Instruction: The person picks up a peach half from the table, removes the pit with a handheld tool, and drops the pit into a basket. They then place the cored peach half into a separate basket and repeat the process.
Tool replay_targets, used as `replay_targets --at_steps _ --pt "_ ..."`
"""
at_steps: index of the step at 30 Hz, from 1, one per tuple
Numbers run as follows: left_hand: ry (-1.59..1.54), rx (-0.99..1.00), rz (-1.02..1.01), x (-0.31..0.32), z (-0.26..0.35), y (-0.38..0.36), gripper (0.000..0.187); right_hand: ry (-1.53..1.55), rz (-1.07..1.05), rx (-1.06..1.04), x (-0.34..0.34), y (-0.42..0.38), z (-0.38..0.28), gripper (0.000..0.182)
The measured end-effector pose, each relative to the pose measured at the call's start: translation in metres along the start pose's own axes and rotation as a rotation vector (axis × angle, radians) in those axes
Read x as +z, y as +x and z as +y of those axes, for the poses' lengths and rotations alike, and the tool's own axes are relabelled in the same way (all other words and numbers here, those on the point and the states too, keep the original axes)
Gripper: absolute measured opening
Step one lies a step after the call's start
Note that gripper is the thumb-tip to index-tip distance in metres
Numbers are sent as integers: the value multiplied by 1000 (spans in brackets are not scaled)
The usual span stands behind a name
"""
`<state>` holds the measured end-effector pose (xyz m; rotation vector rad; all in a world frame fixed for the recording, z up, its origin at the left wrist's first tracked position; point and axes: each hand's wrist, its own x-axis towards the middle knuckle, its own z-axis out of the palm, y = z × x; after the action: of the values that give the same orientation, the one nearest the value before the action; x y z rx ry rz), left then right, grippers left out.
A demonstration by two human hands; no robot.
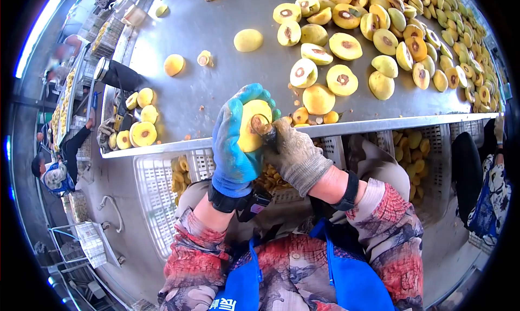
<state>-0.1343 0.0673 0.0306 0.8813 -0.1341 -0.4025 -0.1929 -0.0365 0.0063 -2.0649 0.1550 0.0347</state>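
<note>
My left hand (232,154), in a blue rubber-coated glove, is wrapped round a halved yellow peach (249,115), its cut face turned toward my right hand. In a grey knit glove, my right hand (297,155) grips a short pitting tool with a dark handle (272,140). The tool meets the brown centre of the peach half; its tip is hidden there. Both hands are just above the near edge of the metal table (200,102). Close by on the table lie more peach halves (342,80), several with brown pits showing.
A heap of peach halves (452,53) covers the table's right side. A raised metal rim (357,128) runs along the front. Below stand white plastic crates (154,189) holding fruit. Other people (57,175) work at the left, and another person (487,197) is at the right.
</note>
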Motion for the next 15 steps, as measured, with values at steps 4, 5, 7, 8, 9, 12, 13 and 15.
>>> replay_targets --at_steps 4,5,7,8,9,12,13,15 --pt "111 74 -26 -7 -4 -1 42 0 1 -29 0 -4 -2 28" --pt "125 82 -6 -1 -2 -2 42 -6 1 -43 1 -4 0 27" --pt "191 118 4 -1 -2 -5 41 -17 -1 -73 4 -3 2 27" --pt "243 146 -8 -2 -2 -5 40 7 -7 -52 4 -3 -1 26" --pt "294 176 -22 -4 -2 -5 40 43 -26 -13 5 -2 -2 28" --pt "508 273 -88 -9 0 -3 38 85 -119 155 2 1 -12 36" --pt "661 326 -98 -11 2 -2 38 89 -111 136 5 1 -9 36" --pt "800 363 -105 -13 3 -2 37 94 -96 97 12 0 -1 37"
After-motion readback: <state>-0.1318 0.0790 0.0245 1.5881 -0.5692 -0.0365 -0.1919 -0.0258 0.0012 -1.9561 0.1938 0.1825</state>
